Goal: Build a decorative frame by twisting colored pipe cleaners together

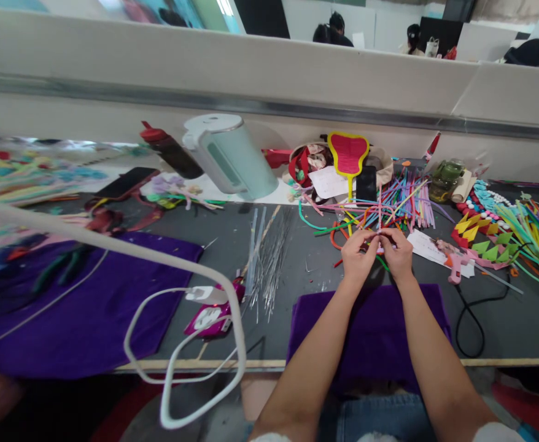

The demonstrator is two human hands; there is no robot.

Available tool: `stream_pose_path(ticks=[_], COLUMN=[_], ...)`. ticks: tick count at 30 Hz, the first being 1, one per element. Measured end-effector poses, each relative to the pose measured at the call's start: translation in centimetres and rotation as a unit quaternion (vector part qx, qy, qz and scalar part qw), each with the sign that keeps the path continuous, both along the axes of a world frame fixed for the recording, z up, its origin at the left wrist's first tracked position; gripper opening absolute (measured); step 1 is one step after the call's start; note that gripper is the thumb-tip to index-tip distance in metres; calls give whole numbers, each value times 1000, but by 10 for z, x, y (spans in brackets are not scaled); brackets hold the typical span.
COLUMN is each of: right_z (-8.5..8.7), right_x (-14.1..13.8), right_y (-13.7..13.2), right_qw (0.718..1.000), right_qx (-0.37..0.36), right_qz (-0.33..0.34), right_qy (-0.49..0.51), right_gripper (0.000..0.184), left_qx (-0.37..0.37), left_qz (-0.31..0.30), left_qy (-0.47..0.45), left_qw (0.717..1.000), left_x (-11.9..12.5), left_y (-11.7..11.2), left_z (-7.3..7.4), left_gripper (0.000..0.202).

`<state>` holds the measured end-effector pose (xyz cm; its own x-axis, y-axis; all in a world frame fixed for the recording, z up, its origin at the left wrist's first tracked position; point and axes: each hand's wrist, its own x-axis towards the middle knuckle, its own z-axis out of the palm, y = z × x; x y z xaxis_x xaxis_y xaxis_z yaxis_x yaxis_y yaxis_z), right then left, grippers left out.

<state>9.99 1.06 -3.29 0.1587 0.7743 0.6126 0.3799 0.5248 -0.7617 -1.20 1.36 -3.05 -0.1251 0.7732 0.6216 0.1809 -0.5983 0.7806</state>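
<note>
Right of centre, over the grey table (226,252)

Beyond the purple cloth (380,331), by left hand (360,253) and right hand (399,253), equally near, a pink stem (380,209) is narrowly pinched, its long axis pointed up the frame.

Bottle (170,150) left of kettle (235,159), glue gun (457,265) right of hands (399,255)

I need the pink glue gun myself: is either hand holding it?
No, the glue gun lies apart from both, to the right of the right hand.
</note>
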Motion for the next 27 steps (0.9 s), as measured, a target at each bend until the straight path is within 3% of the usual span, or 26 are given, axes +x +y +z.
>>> stream_pose_path(ticks=[5, 14, 20, 27], right_z=[1, 4, -1, -3], right_x=[-1, 1, 1, 5], right_y=[0, 5, 8, 13], right_qw=[999, 978, 955, 905], right_qx=[-27, -94, -97, -137], right_qz=[34, 97, 126, 125], right_qy=[25, 160, 249, 384], right_gripper=[12, 9, 13, 23], left_qx=[-11, -74, -168, -204], left_qz=[17, -41, -48, 2], left_qy=[-3, -92, -194, -319], left_qw=[1000, 992, 965, 926], left_x=[-1, 2, 5, 2], left_y=[1, -3, 0, 12], left_z=[3, 6, 1, -3], left_gripper=[11, 16, 18, 17])
